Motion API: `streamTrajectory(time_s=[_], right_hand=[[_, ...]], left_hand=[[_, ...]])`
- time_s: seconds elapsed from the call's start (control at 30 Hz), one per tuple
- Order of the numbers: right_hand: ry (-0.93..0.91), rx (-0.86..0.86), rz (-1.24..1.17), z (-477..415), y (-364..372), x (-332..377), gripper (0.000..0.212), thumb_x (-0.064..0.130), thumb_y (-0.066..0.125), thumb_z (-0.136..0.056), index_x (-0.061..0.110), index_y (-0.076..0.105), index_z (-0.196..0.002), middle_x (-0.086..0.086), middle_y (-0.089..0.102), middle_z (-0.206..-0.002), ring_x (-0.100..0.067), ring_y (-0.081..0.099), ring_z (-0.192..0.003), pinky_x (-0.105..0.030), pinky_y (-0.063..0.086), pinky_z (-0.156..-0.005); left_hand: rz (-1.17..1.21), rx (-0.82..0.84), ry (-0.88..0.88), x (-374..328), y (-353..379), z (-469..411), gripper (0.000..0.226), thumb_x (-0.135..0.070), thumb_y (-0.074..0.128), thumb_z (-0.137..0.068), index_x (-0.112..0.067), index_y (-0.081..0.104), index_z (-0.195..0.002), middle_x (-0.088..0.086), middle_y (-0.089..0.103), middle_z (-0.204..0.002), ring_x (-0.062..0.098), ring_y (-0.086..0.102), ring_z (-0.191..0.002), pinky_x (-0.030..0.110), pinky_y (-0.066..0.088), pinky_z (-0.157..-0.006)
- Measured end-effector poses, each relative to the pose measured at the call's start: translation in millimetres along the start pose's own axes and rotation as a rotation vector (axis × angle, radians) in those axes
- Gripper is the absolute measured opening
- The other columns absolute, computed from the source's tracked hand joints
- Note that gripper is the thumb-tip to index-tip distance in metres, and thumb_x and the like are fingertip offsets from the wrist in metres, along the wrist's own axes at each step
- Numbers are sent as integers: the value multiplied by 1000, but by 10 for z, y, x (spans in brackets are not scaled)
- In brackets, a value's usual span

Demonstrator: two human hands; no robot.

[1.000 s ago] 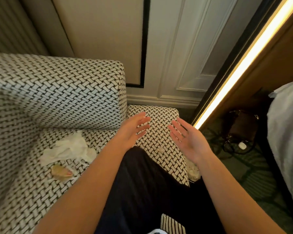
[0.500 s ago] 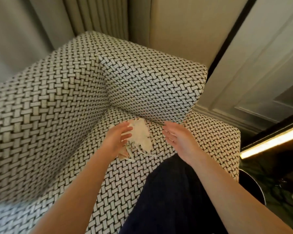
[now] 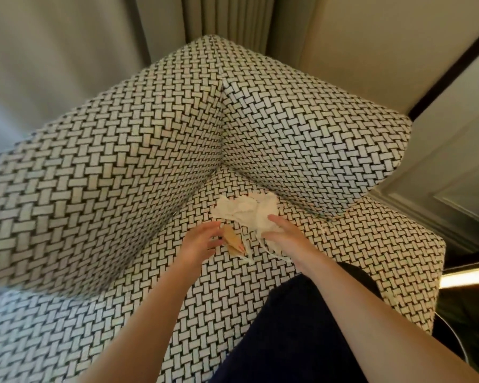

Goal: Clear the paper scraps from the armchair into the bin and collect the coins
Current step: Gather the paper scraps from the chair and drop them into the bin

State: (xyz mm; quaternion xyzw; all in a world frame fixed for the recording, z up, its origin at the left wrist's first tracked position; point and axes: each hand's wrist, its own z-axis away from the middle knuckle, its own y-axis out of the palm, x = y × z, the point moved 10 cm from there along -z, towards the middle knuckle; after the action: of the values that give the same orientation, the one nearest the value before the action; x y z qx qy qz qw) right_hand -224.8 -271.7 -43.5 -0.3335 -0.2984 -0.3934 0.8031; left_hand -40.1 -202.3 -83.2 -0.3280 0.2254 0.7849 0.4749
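A crumpled white tissue [image 3: 244,208] lies on the seat of the black-and-white woven armchair [image 3: 122,167], in the corner where the backrest meets the armrest. Just in front of it sits a small tan paper scrap [image 3: 231,238]. My left hand [image 3: 201,240] reaches in with straight fingers, and its tips touch the tan scrap. My right hand [image 3: 286,234] rests on the near edge of the tissue with its fingers stretched over it; thin tissue strands trail from under its palm. I see no coins and no bin.
My dark-trousered leg [image 3: 293,327] presses against the seat front. Grey curtains [image 3: 227,17] hang behind the chair, and a panelled wall [image 3: 454,183] stands to the right. A lit strip [image 3: 468,275] glows low on the right above dark floor.
The view has swung left and closer to the chair corner. Both hands have moved forward: the right now lies on the tissue and the left touches the tan scrap.
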Motion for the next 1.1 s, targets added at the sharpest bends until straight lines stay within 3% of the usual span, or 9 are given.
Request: streamTrajectory(time_s=[0.1, 0.23, 0.33, 0.47, 0.57, 0.63, 0.7, 0.87, 1.1], right_hand=[[-77, -45, -39, 11, -83, 99, 42, 19, 57, -91, 25, 52, -132, 3, 40, -146, -15, 39, -130, -31, 34, -97], [-196, -166, -140, 109, -383, 258, 21, 16, 58, -91, 18, 65, -110, 5, 59, -123, -8, 52, -110, -19, 39, -88], [-260, -276, -162, 179, -634, 309, 11, 16, 65, -86, 18, 65, -97, 6, 64, -107, -10, 58, -103, -19, 41, -84], [-273, -370, -260, 243, -884, 273, 20, 6, 70, -80, 10, 58, -96, -1, 62, -100, -14, 60, -94, -21, 47, -77], [-265, -410, -320, 279, -987, 212, 26, -3, 69, -78, 13, 55, -93, 1, 61, -96, -13, 60, -91, -23, 50, -76], [-253, -427, -328, 286, -1025, 150, 30, -7, 67, -77, 17, 55, -91, 3, 59, -97, -15, 58, -94, -28, 52, -80], [-248, -424, -340, 287, -1033, 100, 33, -8, 66, -76, 20, 56, -91, 3, 58, -102, -17, 57, -99, -34, 52, -87], [-247, -410, -349, 319, -1037, 36, 36, -6, 67, -78, 19, 61, -103, 1, 61, -112, -14, 59, -102, -32, 50, -92], [-239, -406, -302, 329, -1032, -11, 43, -3, 69, -78, 25, 61, -110, 4, 61, -110, -10, 59, -99, -25, 50, -83]], left_hand=[[-15, -89, 46, -29, -76, -15, 14, -16, 54, -93, -20, 63, -103, 0, 65, -108, 16, 60, -96, 35, 45, -92], [-190, -244, 257, -253, -124, -56, 23, -9, 53, -91, -20, 63, -109, -3, 58, -118, 13, 53, -103, 22, 43, -85], [-446, -274, 417, -435, 21, -150, 28, -8, 57, -86, -28, 64, -104, -2, 56, -126, 22, 47, -122, 35, 34, -107], [-761, -170, 451, -514, 363, -322, 39, -13, 59, -85, -33, 62, -117, 2, 31, -150, 27, 19, -139, 35, 17, -112], [-981, -34, 407, -443, 598, -482, 47, -23, 58, -88, -40, 50, -132, -1, 8, -159, 29, 4, -144, 38, 11, -116], [-1099, 70, 336, -318, 710, -570, 55, -26, 55, -90, -37, 37, -141, -1, 3, -159, 29, 1, -145, 39, 9, -117], [-1204, 80, 319, -270, 740, -598, 59, -24, 52, -92, -31, 30, -146, 2, 11, -158, 30, 6, -144, 36, 8, -116], [-1214, -42, 438, -383, 653, -534, 52, -7, 46, -91, -18, 40, -142, 7, 35, -144, 29, 28, -130, 31, 28, -108], [-1208, -78, 481, -347, 583, -477, 28, -6, 54, -90, -14, 62, -116, 7, 54, -126, 21, 53, -113, 28, 44, -95]])
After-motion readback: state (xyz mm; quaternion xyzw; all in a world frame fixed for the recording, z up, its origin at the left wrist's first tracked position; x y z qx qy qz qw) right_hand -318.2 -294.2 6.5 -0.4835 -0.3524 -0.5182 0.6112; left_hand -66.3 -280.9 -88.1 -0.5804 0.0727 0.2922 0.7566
